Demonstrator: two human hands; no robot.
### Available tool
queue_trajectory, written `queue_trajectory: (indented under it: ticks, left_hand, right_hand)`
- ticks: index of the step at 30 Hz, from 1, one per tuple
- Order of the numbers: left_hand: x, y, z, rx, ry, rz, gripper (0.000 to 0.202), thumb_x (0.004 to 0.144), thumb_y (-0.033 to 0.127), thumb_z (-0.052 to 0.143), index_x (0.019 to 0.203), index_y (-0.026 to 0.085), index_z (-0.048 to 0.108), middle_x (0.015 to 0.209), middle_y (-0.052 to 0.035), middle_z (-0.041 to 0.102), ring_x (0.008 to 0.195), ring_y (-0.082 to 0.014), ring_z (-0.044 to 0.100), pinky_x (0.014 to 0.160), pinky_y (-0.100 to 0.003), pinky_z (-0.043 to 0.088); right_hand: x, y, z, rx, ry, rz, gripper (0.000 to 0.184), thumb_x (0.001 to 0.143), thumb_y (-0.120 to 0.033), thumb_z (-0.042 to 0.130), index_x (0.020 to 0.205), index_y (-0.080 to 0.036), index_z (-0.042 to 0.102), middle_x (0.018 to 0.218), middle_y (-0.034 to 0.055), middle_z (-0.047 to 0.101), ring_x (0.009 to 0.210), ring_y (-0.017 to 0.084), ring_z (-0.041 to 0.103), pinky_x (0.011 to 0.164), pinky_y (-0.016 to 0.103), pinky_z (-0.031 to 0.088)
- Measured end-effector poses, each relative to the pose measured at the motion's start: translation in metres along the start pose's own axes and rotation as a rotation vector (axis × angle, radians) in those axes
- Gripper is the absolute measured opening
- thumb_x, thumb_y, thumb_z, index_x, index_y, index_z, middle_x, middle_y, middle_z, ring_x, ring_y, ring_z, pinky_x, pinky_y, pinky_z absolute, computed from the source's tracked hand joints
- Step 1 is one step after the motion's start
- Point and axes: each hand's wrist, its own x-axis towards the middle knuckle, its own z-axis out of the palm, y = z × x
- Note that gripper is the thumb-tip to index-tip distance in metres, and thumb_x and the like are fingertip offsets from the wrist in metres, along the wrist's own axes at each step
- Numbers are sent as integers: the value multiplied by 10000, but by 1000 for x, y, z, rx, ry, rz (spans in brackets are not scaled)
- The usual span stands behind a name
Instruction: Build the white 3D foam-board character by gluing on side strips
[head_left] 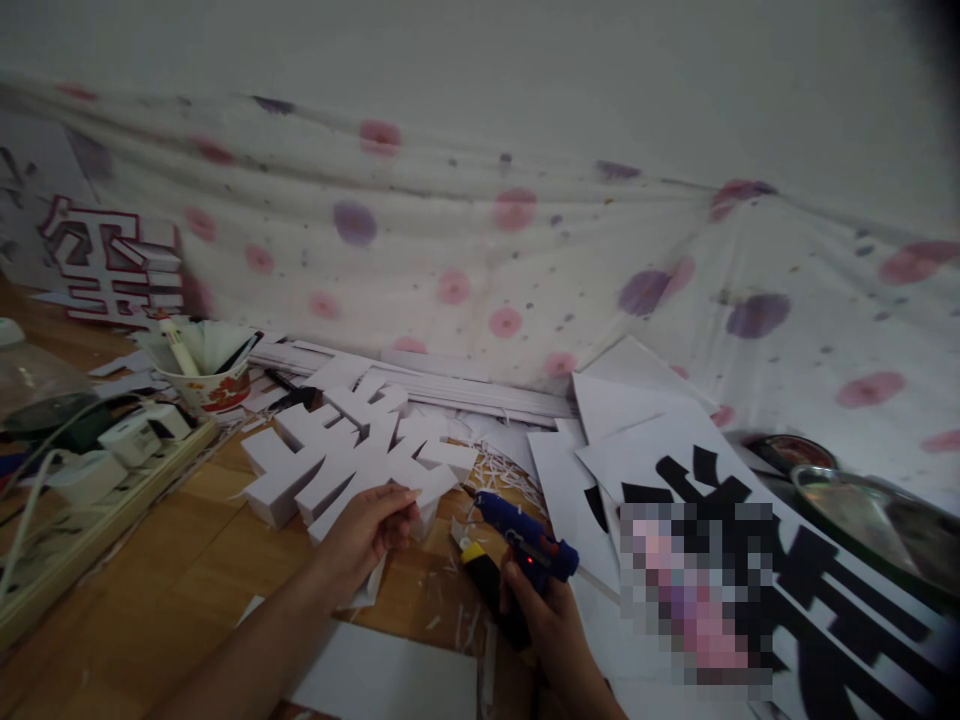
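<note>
The scene is viewed from the person's head, faced forward and down. Left hand (379, 525) and right hand (546, 605) are seen close, below centre; the wooden surface (202, 540) is overlooked, with sheet (442, 230) and wall (480, 80) taken in beyond.

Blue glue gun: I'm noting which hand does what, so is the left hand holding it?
No, the right hand grips the blue glue gun.
</note>
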Motion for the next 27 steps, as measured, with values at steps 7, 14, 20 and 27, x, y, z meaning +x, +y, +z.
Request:
queue_trajectory:
  ticks: [7, 14, 20, 27]
  left_hand:
    - [0, -1, 0, -7, 9, -7, 217, 577, 216, 765, 592, 121, 570, 503, 32, 590, 380, -19, 478, 359, -95, 364]
    - [0, -2, -1, -3, -1, -3, 219, 589, 226, 759, 600, 127, 565, 505, 38, 581, 379, -19, 463, 358, -104, 356]
    - [2, -2, -1, 12, 1, 5, 213, 593, 230, 753, 594, 131, 565, 501, 41, 570, 375, -21, 452, 351, -111, 341]
    - [2, -4, -2, 13, -1, 7, 230, 585, 250, 760, 592, 131, 563, 505, 40, 574, 379, -20, 448, 356, -114, 329]
  right_hand:
    - [0, -4, 2, 13, 36, 12, 453, 650, -617, 630, 685, -168, 586, 465, -14, 540, 442, 130, 480, 454, 262, 399]
    - [0, -2, 3, -44, 32, 13, 478, 641, -653, 608, 603, -179, 559, 446, -7, 528, 432, 132, 474, 441, 262, 390]
    - [-1, 1, 0, -77, -17, -1, 471, 682, -638, 584, 565, -183, 552, 459, 6, 533, 444, 138, 477, 450, 263, 386]
    - [-2, 2, 2, -56, -11, 12, 440, 662, -621, 623, 608, -186, 578, 486, 6, 543, 460, 145, 484, 464, 271, 400]
